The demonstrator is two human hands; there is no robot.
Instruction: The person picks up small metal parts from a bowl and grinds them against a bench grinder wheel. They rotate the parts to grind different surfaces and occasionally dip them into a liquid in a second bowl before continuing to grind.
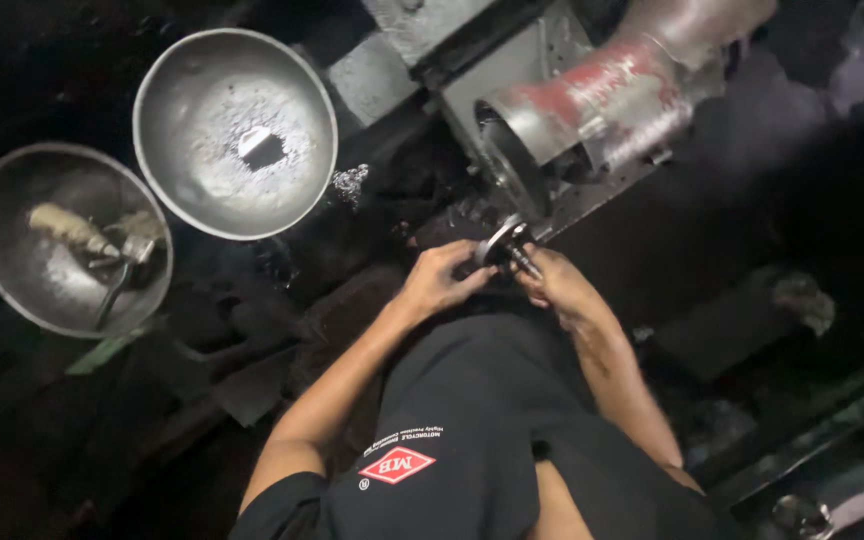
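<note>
My left hand (440, 282) and my right hand (555, 285) meet just below a machine, both closed on a small round metal part (504, 243) with a short shaft. The left fingers pinch its left side. My right fingers hold the shaft end on the right. The part is shiny and sits close to the machine's round opening (512, 165). My black shirt (472, 420) fills the lower middle of the view.
A large metal bowl (202, 80) with a dark patch or hole at its centre lies at upper left. A second bowl (12, 280) at far left holds a wooden-handled tool (72, 230). A grey machine with a red-painted cylinder (602, 90) stands at the top. The surroundings are dark.
</note>
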